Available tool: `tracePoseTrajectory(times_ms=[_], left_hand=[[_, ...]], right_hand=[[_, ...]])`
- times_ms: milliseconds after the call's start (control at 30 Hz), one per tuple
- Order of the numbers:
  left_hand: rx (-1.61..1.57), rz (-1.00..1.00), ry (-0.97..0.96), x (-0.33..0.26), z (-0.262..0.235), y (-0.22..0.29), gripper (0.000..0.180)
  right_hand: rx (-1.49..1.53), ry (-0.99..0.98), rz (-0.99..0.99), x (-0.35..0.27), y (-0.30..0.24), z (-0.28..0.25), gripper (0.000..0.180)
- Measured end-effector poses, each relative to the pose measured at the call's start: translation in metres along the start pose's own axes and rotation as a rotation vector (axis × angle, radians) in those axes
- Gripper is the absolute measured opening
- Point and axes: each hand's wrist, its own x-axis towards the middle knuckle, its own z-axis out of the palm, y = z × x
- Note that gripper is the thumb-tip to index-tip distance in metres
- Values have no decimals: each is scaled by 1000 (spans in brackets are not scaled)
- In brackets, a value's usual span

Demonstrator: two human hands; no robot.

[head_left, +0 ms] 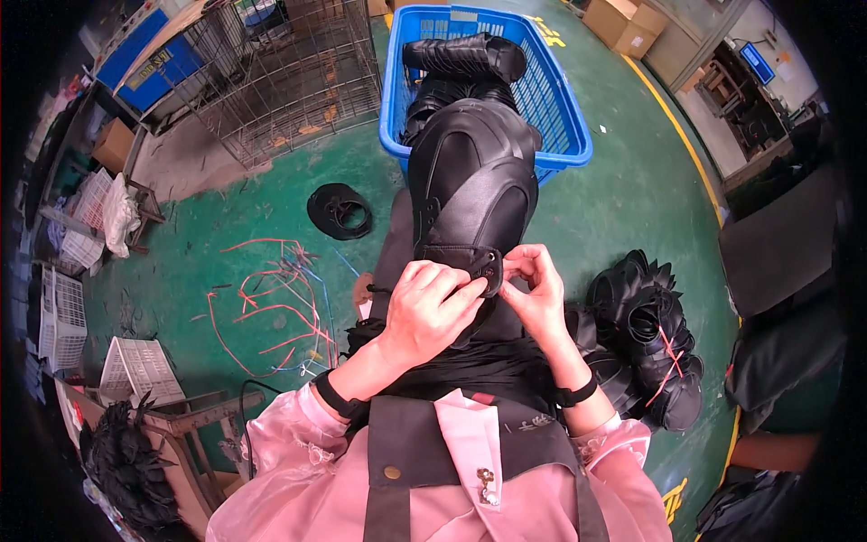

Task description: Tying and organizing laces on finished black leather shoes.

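Note:
A black leather shoe upper (456, 256) with small eyelets lies at the near end of a long row of black shoe uppers (474, 149). The row runs from my lap into a blue plastic basket (390, 135). My left hand (426, 312) is closed on the near edge of this upper, thumb and fingertips pressed to it. On its right edge, my right hand (540, 294) pinches the corner beside the eyelets. Both sets of fingertips almost meet there. Whether a thread or other small thing is between them, I cannot tell. Black material covers my lap under the hands.
One loose black shoe upper (323, 210) lies on the green floor, near scattered red and blue strings (280, 339). To my right sit bundled uppers (668, 384) tied with red string. A wire cage (298, 90) stands far left, a wooden stool (203, 420) near left.

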Motion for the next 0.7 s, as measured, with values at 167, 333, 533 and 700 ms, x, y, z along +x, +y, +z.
tracePoseTrajectory(times_ms=[167,333,533,700], left_hand=[[0,-5,-30,-8,0,-4,27],[-15,-15,-28,-6,1,-3,26],[-153,-154,-55,-3,-1,-6,24],[-161,-248,-47,3,3,-4,19]], right_hand=[[-20,-1,-20,0,-6,-2,32],[182,-18,78,1,-3,0,31],[371,-99,166,3,-1,-1,34],[433,-99,113,3,0,3,34]])
